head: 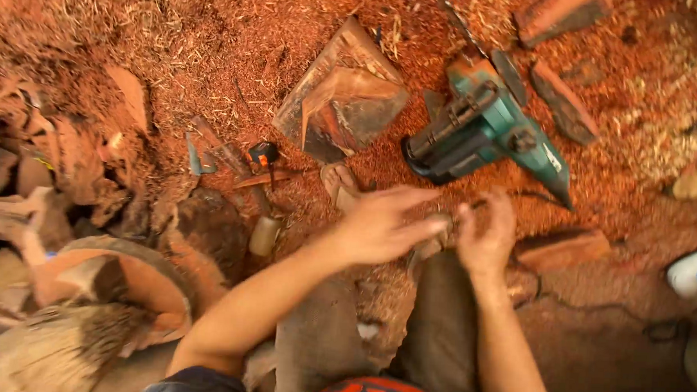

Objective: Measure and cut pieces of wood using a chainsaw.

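Note:
My left hand (383, 221) and my right hand (488, 233) meet in front of me, above my knees. Both pinch a small brownish piece (439, 233) between their fingertips; it is blurred and I cannot tell what it is. A green and black chainsaw (481, 127) lies on the red sawdust just beyond my hands, its bar pointing to the top of the view. A split block of reddish wood (343, 94) rests to the left of the saw.
Red sawdust (214, 41) covers the ground. Wood offcuts (562, 248) lie around. A hollowed carved wooden form (117, 284) sits at the lower left. A small black and orange tool (264, 153) lies near a pale cylinder (264, 235). A white container (694, 270) is at the right edge.

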